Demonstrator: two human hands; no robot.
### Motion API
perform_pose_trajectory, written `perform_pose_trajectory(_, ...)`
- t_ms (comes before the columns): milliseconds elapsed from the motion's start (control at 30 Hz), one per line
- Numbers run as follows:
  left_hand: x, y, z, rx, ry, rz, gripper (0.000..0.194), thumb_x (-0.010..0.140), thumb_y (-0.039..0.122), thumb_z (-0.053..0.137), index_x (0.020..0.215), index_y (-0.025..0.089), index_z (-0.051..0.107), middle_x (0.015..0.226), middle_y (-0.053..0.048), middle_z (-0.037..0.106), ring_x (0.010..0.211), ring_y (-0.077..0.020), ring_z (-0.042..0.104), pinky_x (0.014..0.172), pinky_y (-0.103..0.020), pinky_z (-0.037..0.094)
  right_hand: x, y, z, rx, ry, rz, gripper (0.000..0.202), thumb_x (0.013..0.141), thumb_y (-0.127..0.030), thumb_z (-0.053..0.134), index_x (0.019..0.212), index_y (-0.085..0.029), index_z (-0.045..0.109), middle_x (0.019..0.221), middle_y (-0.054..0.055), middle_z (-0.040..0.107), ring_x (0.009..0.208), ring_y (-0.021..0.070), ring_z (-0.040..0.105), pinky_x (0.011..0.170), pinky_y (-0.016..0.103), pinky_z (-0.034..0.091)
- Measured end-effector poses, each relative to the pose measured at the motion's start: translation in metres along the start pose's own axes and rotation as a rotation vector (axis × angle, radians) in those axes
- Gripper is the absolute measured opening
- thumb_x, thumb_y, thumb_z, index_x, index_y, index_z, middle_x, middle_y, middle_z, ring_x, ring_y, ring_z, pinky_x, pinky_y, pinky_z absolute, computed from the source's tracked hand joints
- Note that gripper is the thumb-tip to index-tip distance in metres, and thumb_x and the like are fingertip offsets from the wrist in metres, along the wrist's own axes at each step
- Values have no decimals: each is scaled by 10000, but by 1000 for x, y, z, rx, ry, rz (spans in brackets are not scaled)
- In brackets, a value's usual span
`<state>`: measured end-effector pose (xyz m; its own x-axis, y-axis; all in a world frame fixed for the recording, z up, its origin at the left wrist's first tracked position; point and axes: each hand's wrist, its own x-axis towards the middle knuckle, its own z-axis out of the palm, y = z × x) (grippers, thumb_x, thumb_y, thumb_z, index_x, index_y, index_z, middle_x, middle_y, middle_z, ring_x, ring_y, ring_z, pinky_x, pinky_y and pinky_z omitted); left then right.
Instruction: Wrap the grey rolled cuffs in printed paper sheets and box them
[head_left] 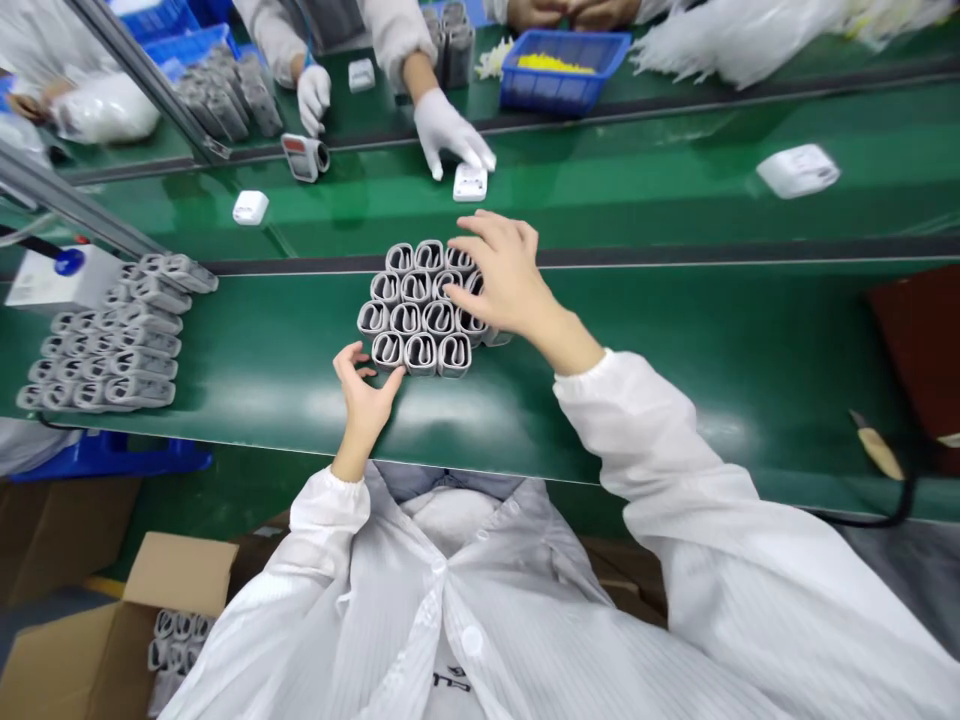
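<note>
A block of several grey rolled cuffs [421,352] stands on end in tight rows on the green bench, their curled ends facing up. My left hand [366,398] is at the near left corner of the block, thumb and fingers apart, with the thumb tip by the front row. Over the far right part reaches my right hand [504,275], its fingers spread across the tops of a few cuffs and hiding some of them. Neither hand has closed around a cuff. Whether the fingertips touch the cuffs, I cannot tell.
More grey cuffs [142,360] are stacked at the left. Across the bench, a co-worker's gloved hand [450,130] touches a white device [470,183] on the green belt [637,190]. A wooden-handled tool [877,452] lies right; an open carton [67,660] holding cuffs stands lower left.
</note>
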<state>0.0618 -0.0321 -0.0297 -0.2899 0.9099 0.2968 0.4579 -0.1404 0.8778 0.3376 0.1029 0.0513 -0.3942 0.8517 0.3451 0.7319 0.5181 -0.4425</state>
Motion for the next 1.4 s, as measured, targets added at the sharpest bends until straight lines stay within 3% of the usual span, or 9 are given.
perform_pose_trajectory(100, -13, 1, -4, 14, 53, -67, 534, 963, 557, 852, 1260, 247, 534, 1224, -78, 585, 1027, -205, 635, 906, -372, 559, 35, 10, 0, -58, -190, 60, 774, 1049, -581, 661, 1686, -153, 560, 1755, 267, 553, 1626, 565, 494, 1338, 829, 314)
perform_pose_trajectory(167, -27, 2, -9, 22, -58, -51, 447, 1051, 593, 740, 1272, 242, 574, 1206, -88, 646, 1064, -228, 681, 999, -424, 578, 31, 13, -1, -54, -222, 94, 772, 1044, -605, 665, 1641, -121, 601, 1646, 287, 641, 1505, 557, 607, 1284, 820, 400)
perform_pose_trajectory(300, -46, 0, -17, 57, -317, 44, 802, 1097, 684, 651, 1735, 256, 419, 1748, -213, 510, 1666, -374, 512, 1397, -596, 418, -21, 31, 0, 289, -175, 205, 530, 995, -645, 741, 1304, -216, 726, 1378, 196, 760, 1280, 445, 736, 1165, 684, 579)
perform_pose_trajectory(467, -18, -20, -3, -40, -549, 190, 1095, 1067, 777, 637, 1886, 281, 105, 1955, -207, 244, 1846, -410, 251, 1522, -617, 227, -106, 45, 32, 988, 114, 490, 667, 893, -734, 836, 1339, -345, 528, 1530, 109, 683, 1509, 381, 641, 1299, 629, 530)
perform_pose_trajectory(567, 18, -27, 26, -102, -573, 316, 1154, 1052, 775, 665, 1888, 268, 53, 1967, -223, 206, 1857, -408, 224, 1529, -614, 211, -129, 43, 54, 1016, 298, 426, 673, 883, -713, 850, 1373, -369, 543, 1704, 83, 550, 1622, 387, 542, 1374, 666, 444)
perform_pose_trajectory(833, 155, -8, 126, -174, -514, 253, 1337, 905, 1073, 477, 1857, 193, 150, 1940, -276, 254, 1851, -381, 261, 1528, -514, 236, -48, 89, 63, 685, 522, 475, 588, 995, -449, 516, 1538, -255, 404, 1787, 210, 476, 1667, 316, 536, 1387, 615, 450)
perform_pose_trajectory(933, 156, -11, 121, -153, -466, 275, 1379, 867, 1124, 395, 1871, 250, 37, 1977, -244, 120, 1867, -357, 209, 1518, -497, 253, -51, 86, 65, 581, 499, 386, 797, 977, -490, 604, 1664, -208, 313, 1828, 260, 397, 1746, 331, 430, 1430, 596, 400)
perform_pose_trajectory(1133, 115, -16, 96, 138, -518, 532, 1416, 662, 858, 1000, 1788, 270, 373, 1956, -282, -1, 1842, -577, 90, 1458, -800, 215, -81, 41, 87, 251, 516, 410, 1044, 880, -364, 808, 1747, -233, 242, 1787, 281, 314, 1750, 433, 363, 1443, 730, 324)
perform_pose_trajectory(1400, 197, -12, 156, 77, -402, 453, 1027, 770, 654, 1029, 1607, 231, 609, 1893, -239, 217, 1764, -499, 387, 1478, -648, 333, 14, 97, 81, 224, 606, 520, 823, 1005, -301, 548, 1748, -132, 236, 1734, 304, 445, 1704, 333, 474, 1436, 607, 394)
